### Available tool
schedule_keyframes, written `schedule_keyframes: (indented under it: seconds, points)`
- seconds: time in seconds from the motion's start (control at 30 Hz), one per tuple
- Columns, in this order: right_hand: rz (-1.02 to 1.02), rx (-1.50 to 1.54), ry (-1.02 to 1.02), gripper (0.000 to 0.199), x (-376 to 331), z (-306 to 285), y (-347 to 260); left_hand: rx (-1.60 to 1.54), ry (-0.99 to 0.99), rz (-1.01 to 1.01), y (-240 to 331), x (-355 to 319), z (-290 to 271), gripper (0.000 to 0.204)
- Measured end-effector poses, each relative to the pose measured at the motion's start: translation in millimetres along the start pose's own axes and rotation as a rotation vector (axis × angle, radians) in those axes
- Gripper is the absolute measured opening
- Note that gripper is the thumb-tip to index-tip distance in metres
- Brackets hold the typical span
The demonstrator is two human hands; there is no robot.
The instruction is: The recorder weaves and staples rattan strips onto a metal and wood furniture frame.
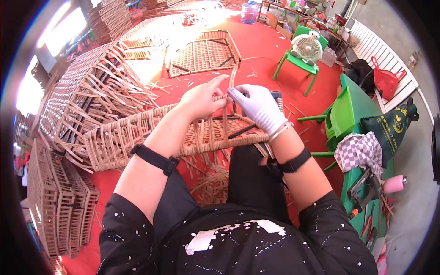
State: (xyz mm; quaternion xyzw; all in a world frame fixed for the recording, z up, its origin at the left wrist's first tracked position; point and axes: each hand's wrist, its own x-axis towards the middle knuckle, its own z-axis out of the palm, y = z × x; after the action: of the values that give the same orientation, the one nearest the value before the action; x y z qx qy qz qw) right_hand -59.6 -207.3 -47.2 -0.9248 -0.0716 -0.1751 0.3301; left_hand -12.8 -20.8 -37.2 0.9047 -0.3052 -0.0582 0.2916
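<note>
A long woven wicker basket lies on its side across my knees, with upright staves and a braided border. My bare left hand is closed at its upper rim, index finger stretched out and the other fingers curled at the rim. Beside it, my right hand in a white glove pinches a thin wicker strip with thumb and forefinger. That strip sticks up away from me above the rim. Dark bars show inside the basket frame. My left fingertips are partly hidden by the hand.
Unfinished baskets with loose ends and stacked trays stand at left. A flat woven panel lies ahead on the red floor. At right are a green chair bearing a fan and a green table with tools and a pink bottle.
</note>
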Motion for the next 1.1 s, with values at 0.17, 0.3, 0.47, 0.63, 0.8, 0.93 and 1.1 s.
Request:
schedule_keyframes:
  seconds: [0.17,0.3,0.47,0.63,0.8,0.93,1.1]
  points:
    - [0.192,0.617,-0.167,0.028,-0.7,12.9,-2.0,0.045,0.003,-0.006,-1.7,-3.2,-2.1,0.082]
    - [0.344,1.064,-0.128,0.024,-35.9,21.4,-6.0,0.067,0.055,0.098,-2.4,-12.9,1.6,0.081]
    - [0.365,1.194,-0.105,0.020,-64.6,25.7,-2.4,0.053,0.431,0.330,-13.4,-25.9,10.0,0.059]
    - [0.278,1.196,-0.057,0.021,-65.0,35.9,-0.9,0.234,0.414,0.149,0.1,-44.5,32.1,0.024]
    - [0.261,1.154,-0.021,0.018,-71.0,41.9,-4.1,0.236,0.383,0.091,9.5,-42.5,35.9,0.021]
    - [0.235,1.062,0.059,0.017,-86.6,39.1,-19.3,0.136,0.396,0.079,6.3,-27.0,30.5,0.021]
    - [0.101,0.842,0.126,0.016,-67.3,12.7,-24.7,0.102,0.322,0.041,9.6,-30.2,26.3,0.023]
